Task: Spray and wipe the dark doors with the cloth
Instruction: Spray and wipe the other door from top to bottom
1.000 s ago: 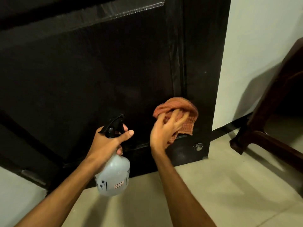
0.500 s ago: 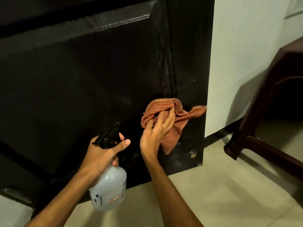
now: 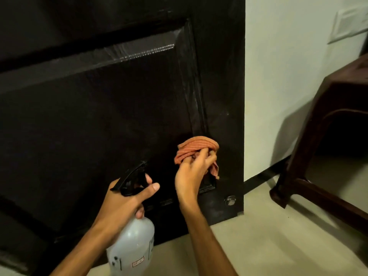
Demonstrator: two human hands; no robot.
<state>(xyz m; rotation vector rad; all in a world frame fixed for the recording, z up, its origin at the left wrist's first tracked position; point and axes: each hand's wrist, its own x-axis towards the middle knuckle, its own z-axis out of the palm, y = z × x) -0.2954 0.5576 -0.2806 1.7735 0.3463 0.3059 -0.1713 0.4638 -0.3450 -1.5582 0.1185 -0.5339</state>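
Note:
A dark panelled door (image 3: 111, 124) fills the left and middle of the view, its lower edge at the floor. My right hand (image 3: 192, 174) grips a bunched orange checked cloth (image 3: 196, 147) and holds it against the lower right corner of the door's panel. My left hand (image 3: 127, 200) holds a translucent spray bottle (image 3: 131, 246) by its neck, just below the black trigger head (image 3: 131, 180). The bottle hangs in front of the door's bottom rail, nozzle towards the door.
A small round metal stopper (image 3: 230, 200) sits on the door's bottom right corner. A white wall (image 3: 288, 76) with a dark skirting strip stands right of the door. A dark wooden table (image 3: 328, 140) stands on the pale floor (image 3: 268, 246) at the right.
My right hand has curled tighter round the cloth, which is now bunched up at the panel's lower right corner. The loose tail that stuck out right is gone. The bottle stays put.

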